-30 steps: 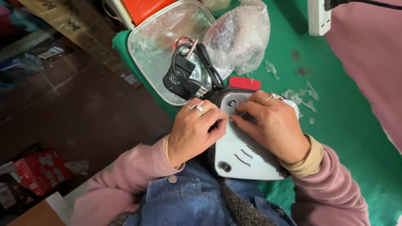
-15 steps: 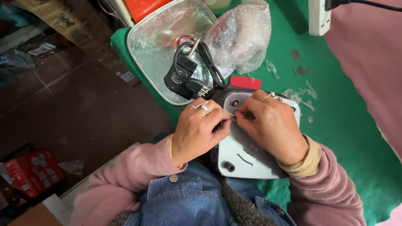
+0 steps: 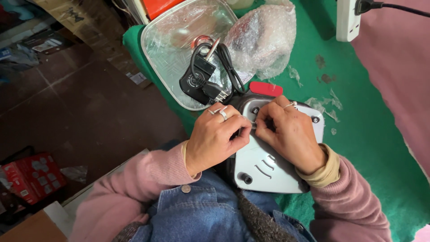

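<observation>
Both hands (image 3: 257,134) on smooth grey casing (image 3: 268,168)

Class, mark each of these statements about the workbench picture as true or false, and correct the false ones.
1. Both hands, left hand and right hand, rest on the grey appliance base. True.
2. The table cover is blue. False: it is green.
3. A black power cord lies on the clear lid. True.
4. The white power strip has nothing plugged in. False: a black plug sits in it.
5. The left hand wears a ring. True.
</observation>
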